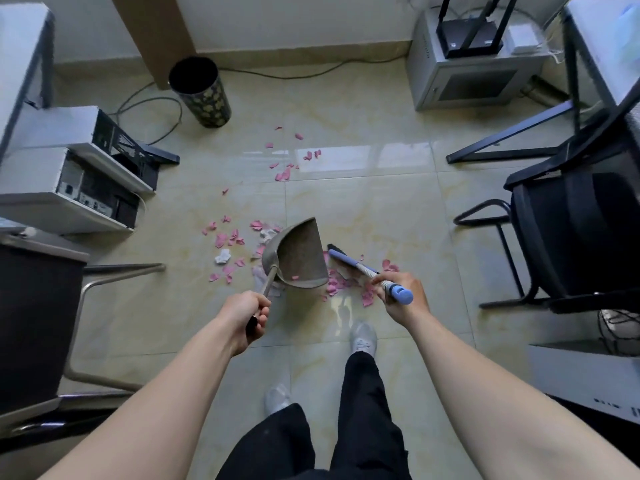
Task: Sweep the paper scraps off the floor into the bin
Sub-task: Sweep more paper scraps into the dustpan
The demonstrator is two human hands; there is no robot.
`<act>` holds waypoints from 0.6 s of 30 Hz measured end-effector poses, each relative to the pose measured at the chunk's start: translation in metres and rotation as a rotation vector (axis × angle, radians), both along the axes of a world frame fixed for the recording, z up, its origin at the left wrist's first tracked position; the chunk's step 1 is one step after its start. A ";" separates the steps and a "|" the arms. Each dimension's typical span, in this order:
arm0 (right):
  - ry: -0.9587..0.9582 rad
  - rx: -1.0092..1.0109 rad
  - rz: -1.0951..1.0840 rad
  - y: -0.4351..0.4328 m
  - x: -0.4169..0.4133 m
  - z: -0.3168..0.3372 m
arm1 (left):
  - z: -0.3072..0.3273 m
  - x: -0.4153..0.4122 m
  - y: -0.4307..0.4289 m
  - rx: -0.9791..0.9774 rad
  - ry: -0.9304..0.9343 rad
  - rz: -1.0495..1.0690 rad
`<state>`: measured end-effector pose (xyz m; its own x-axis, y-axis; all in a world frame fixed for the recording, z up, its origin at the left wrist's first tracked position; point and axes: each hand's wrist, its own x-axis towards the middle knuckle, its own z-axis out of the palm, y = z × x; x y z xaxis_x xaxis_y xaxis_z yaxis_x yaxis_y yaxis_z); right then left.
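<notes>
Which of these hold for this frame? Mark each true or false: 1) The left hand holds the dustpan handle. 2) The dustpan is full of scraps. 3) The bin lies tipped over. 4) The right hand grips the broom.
1) True: the left hand grips the dustpan handle.
2) False: only one pink scrap shows inside; most paper scraps lie on the floor.
3) False: the bin stands upright by the wall.
4) True: the right hand grips the broom.

Pink and white paper scraps (227,239) dot the cream, yellow-veined floor (398,209). The bin (204,95) is black with pale gold flowers, the dustpan (298,259) grey, the broom (367,271) lilac-and-blue handled.
</notes>
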<state>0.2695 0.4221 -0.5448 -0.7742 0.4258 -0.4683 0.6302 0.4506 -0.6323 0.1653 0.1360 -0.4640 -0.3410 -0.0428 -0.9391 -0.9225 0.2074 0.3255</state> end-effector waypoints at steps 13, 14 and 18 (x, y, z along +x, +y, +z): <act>0.173 -0.049 -0.175 -0.105 0.069 0.034 | 0.001 0.070 -0.099 0.051 -0.132 -0.020; 0.188 -0.057 -0.176 -0.106 0.074 0.036 | 0.000 0.073 -0.102 0.052 -0.143 -0.012; 0.236 -0.059 -0.207 -0.103 0.092 0.033 | -0.005 0.084 -0.112 0.035 -0.191 -0.011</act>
